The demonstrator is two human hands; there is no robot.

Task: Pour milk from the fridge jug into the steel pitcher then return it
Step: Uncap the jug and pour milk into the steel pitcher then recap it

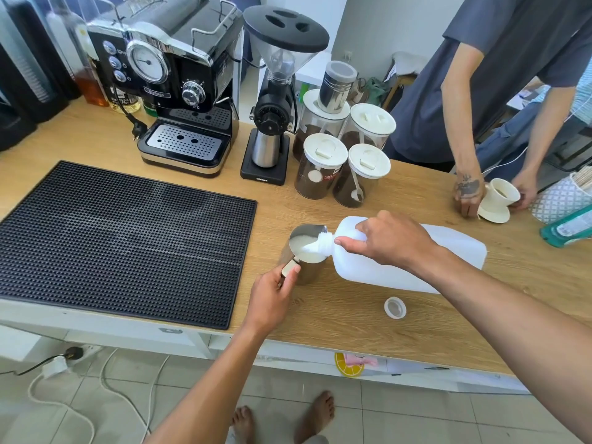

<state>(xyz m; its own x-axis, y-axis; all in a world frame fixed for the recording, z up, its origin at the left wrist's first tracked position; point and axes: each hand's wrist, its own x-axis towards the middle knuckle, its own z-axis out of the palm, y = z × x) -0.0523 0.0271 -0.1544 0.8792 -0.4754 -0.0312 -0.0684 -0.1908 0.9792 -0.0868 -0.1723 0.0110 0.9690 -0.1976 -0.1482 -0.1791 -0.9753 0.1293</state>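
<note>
A white plastic milk jug (448,251) lies tipped almost flat above the wooden counter, its open neck over the rim of the steel pitcher (307,274). Milk streams from the neck into the pitcher, which shows a white pool inside. My right hand (387,240) grips the jug near its neck and handle. My left hand (272,296) holds the pitcher by its handle at the near side. The jug's white cap (395,307) rests upside down on the counter, just in front of the jug.
A black rubber mat (121,241) covers the counter to the left. Behind stand an espresso machine (169,81), a grinder (272,100) and several lidded coffee jars (339,168). At the far right another person holds a white cup (499,197) beside a teal bottle (567,229).
</note>
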